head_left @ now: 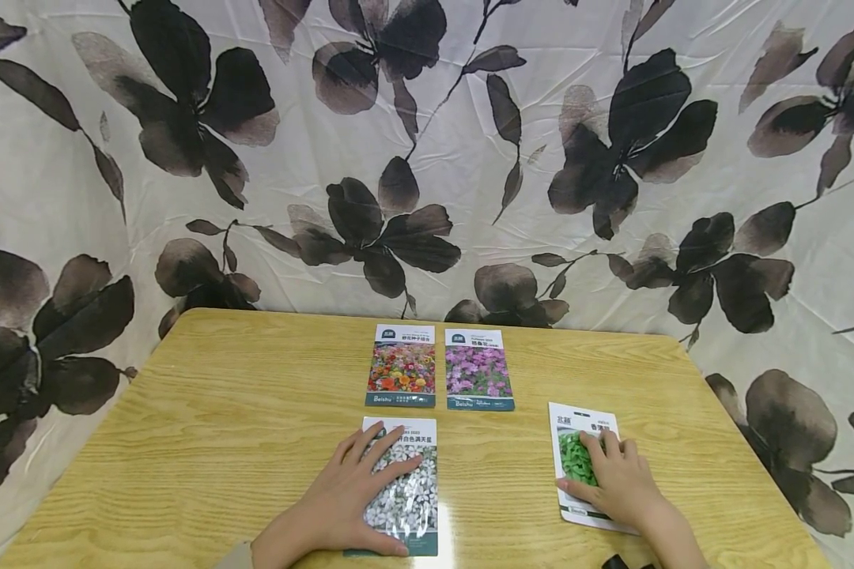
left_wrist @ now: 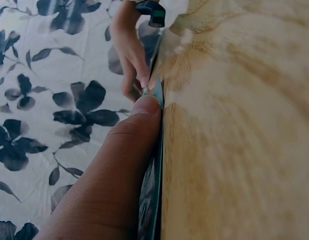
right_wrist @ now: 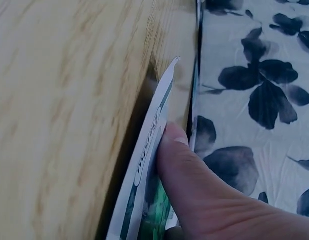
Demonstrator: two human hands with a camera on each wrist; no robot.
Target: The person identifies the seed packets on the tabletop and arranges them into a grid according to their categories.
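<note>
Near the front middle of the table, a seed packet with white flowers [head_left: 416, 490] lies under my left hand [head_left: 349, 494]. The fingers are spread over its face, and the thumb [left_wrist: 129, 145] touches its lower edge in the left wrist view. To the right, my right hand [head_left: 622, 478] holds a seed packet with green leaves [head_left: 576, 454] by its sides. In the right wrist view this packet [right_wrist: 144, 165] stands tilted, its near edge off the table with a shadow beneath, the thumb [right_wrist: 184, 165] against its printed face. The other right fingertips are mostly hidden there.
Behind the white-flower packet, a mixed-flower seed packet [head_left: 402, 367] and a purple-flower seed packet [head_left: 478, 371] lie side by side. The wooden table [head_left: 206, 427] ends at a floral cloth [head_left: 498, 158]. A black object [head_left: 615, 562] shows at the bottom edge by the right wrist.
</note>
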